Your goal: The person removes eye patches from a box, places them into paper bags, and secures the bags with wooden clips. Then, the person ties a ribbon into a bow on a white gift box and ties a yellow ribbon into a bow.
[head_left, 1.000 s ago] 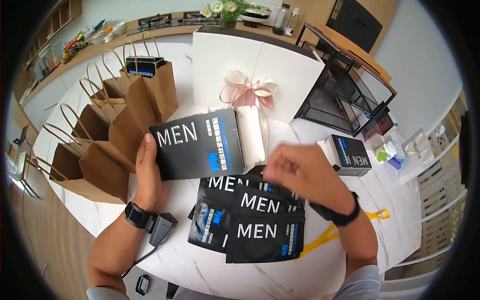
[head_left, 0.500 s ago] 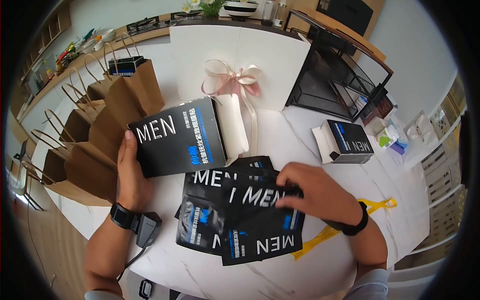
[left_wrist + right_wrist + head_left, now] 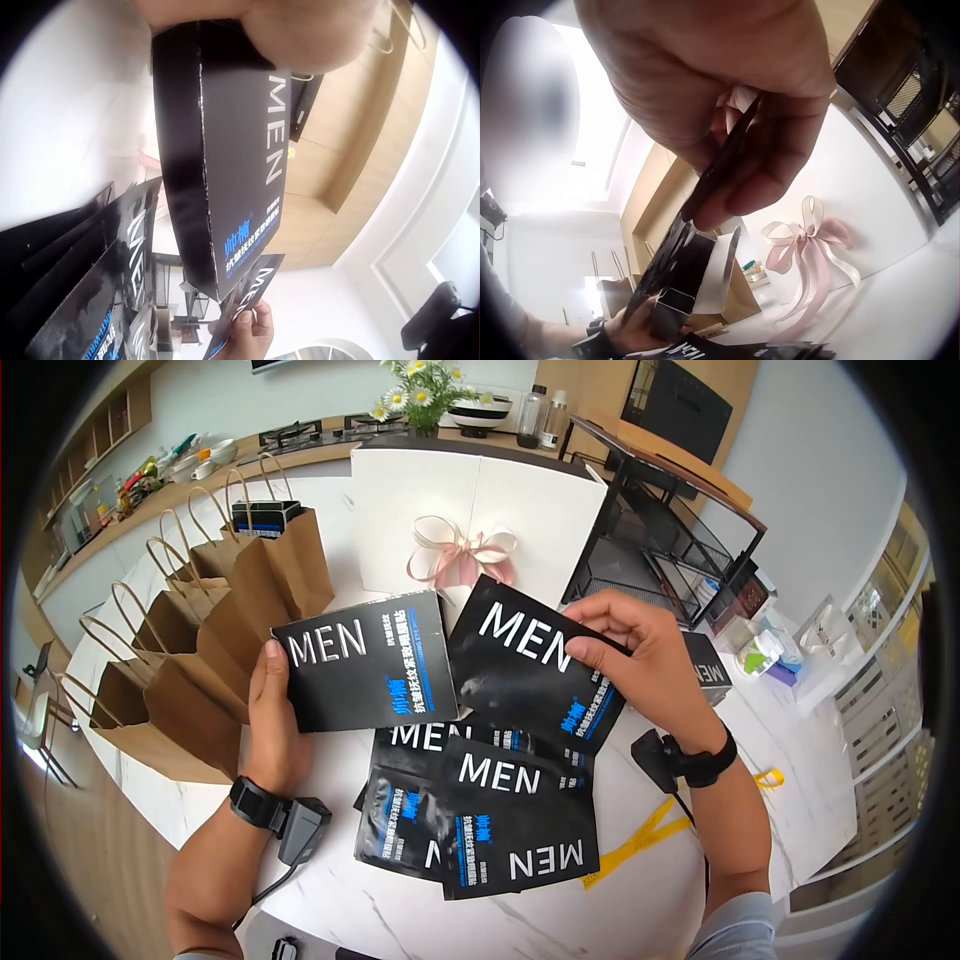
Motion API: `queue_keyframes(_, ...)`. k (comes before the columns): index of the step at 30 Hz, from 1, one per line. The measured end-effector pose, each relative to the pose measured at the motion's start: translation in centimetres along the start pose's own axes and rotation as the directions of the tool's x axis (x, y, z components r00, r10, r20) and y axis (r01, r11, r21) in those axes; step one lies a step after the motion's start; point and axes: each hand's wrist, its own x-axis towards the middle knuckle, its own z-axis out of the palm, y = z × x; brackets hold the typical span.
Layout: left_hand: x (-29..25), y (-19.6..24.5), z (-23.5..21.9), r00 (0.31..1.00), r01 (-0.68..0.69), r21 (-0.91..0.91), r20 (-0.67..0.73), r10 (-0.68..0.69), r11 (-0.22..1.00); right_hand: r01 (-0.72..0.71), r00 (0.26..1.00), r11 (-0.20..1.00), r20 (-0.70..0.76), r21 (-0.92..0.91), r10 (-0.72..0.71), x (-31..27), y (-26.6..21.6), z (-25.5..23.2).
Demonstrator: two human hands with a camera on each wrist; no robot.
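My left hand (image 3: 275, 725) grips a black cardboard box (image 3: 350, 685) marked MEN from its left end and holds it above the table. Between thumb and fingers, my right hand (image 3: 645, 660) pinches a flat black sachet (image 3: 515, 685), also lettered MEN, by its upper right edge. The sachet's left side overlaps the right end of the box in the head view. That end stands open with a pale flap (image 3: 718, 274) folded out, as the right wrist view shows. Beneath, several similar sachets (image 3: 520, 825) lie in an overlapping pile on the marble-patterned table (image 3: 640, 920).
Brown paper bags (image 3: 190, 700) stand in a row at the left; the farthest holds a black box (image 3: 265, 518). Behind are a white box (image 3: 430, 500) with a ribbon bow and a black mesh rack (image 3: 640, 550). Another MEN box (image 3: 708, 668) and a yellow strap (image 3: 640, 850) lie right.
My right hand has reached down to the pile, taken a sachet and raised it to the box's right end. My left hand keeps its hold on the box.
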Motion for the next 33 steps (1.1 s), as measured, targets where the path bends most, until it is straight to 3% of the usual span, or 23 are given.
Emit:
queue_keyframes(3,0.1,-0.1,0.3,1.000,-0.018,-0.020,-0.009,0.017,1.000,-0.025,0.998,0.997,0.047,-0.079,0.029,0.6,-0.4,0.1)
queue_keyframes(5,0.5,-0.7,-0.3,0.995,-0.052,0.025,0.089,0.050,0.998,0.042,0.992,0.983,0.121,-0.180,-0.020,1.3,-0.9,0.1)
queue_keyframes(11,0.4,-1.0,0.2,0.984,-0.080,0.056,0.162,0.070,0.995,0.098,0.972,0.955,0.234,-0.279,-0.032,3.3,-2.7,1.5)
queue_keyframes(13,0.3,-0.8,0.0,0.984,-0.082,0.057,0.165,0.071,0.995,0.125,0.972,0.971,0.220,-0.203,-0.079,3.3,-2.3,2.4)
queue_keyframes(15,0.4,-0.8,0.0,0.989,-0.078,0.037,0.127,0.073,0.996,0.104,0.994,0.983,0.054,-0.151,-0.097,3.5,-2.0,2.7)
queue_keyframes(16,0.4,-0.8,-0.2,0.993,-0.070,0.016,0.098,0.068,0.997,-0.012,0.999,0.998,0.035,-0.057,0.014,3.2,-2.2,2.1)
queue_keyframes(17,0.6,-0.9,-0.5,0.994,-0.073,0.009,0.085,0.072,0.997,-0.120,0.991,0.993,0.052,-0.015,0.121,3.0,-2.0,1.5)
queue_keyframes(19,0.9,-1.3,-0.6,0.992,-0.106,0.032,0.080,0.103,0.994,-0.205,0.968,0.978,0.154,0.043,0.196,2.6,-1.4,0.8)
queue_keyframes(20,0.9,-1.3,-0.7,0.991,-0.094,0.023,0.093,0.091,0.995,-0.212,0.968,0.976,0.146,0.048,0.203,2.3,-1.5,1.1)
queue_keyframes(22,0.6,-1.1,-0.3,0.993,-0.069,0.024,0.100,0.066,0.997,-0.184,0.973,0.951,0.180,0.248,0.141,1.9,-2.2,2.5)
queue_keyframes(27,0.5,-1.1,-0.2,0.992,-0.061,0.020,0.108,0.058,0.998,-0.169,0.969,0.963,0.214,0.209,0.124,2.0,-1.3,5.3)
queue_keyframes(31,0.2,-0.8,0.0,0.992,-0.024,0.007,0.123,0.023,1.000,-0.157,0.979,0.976,0.151,0.152,0.134,1.7,-1.2,7.0)
queue_keyframes(33,0.1,-0.7,0.4,0.994,-0.027,0.024,0.110,0.024,0.999,-0.075,0.992,0.988,0.113,0.132,0.060,1.3,-0.9,7.6)
